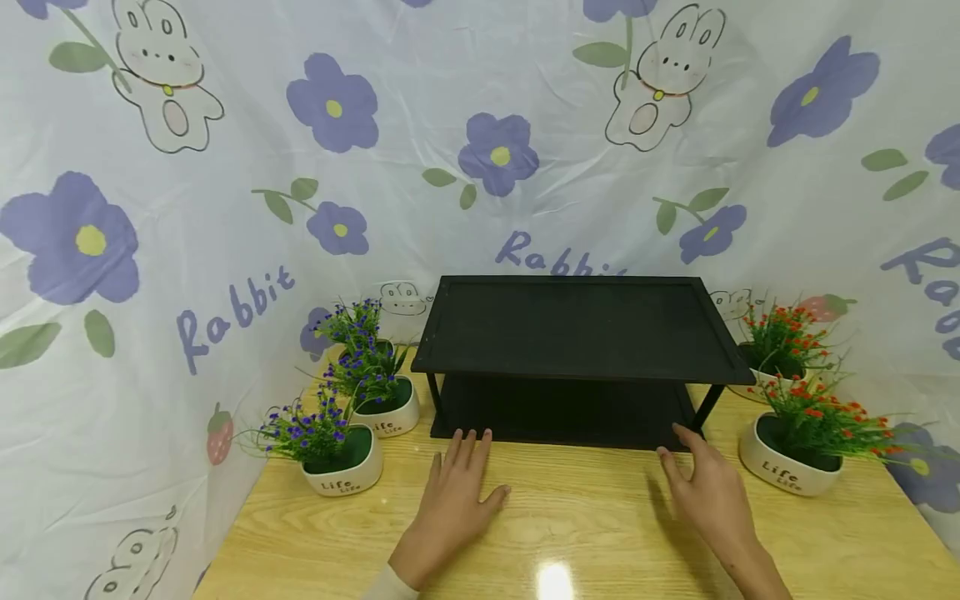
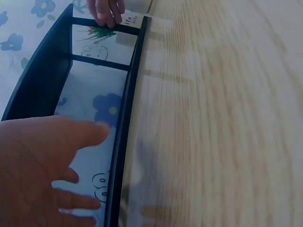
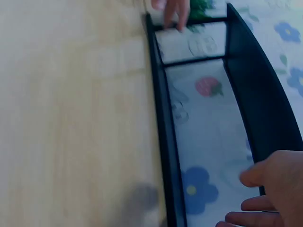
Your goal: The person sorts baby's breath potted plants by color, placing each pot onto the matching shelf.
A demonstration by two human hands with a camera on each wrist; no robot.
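Note:
A black two-tier shelf [image 1: 581, 329] stands on the wooden table [image 1: 570, 517], its lower board [image 1: 562, 408] carried close to the tabletop. My left hand [image 1: 453, 504] is spread at the lower board's front left edge, fingers straight and the thumb held out to the side. At the front right corner, beside the post [image 1: 707, 407], my right hand [image 1: 708, 492] reaches forward with thumb and forefinger apart. In the right wrist view its fingers [image 3: 258, 220] look loose, with nothing held. Whether either hand's fingertips touch the board cannot be told.
White pots with purple flowers [image 1: 341, 467] stand left of the shelf. Others with orange-red flowers [image 1: 791, 458] stand on the right, one close to my right hand. A rabbit-and-flower cloth [image 1: 420, 192] hangs behind the table and along its sides.

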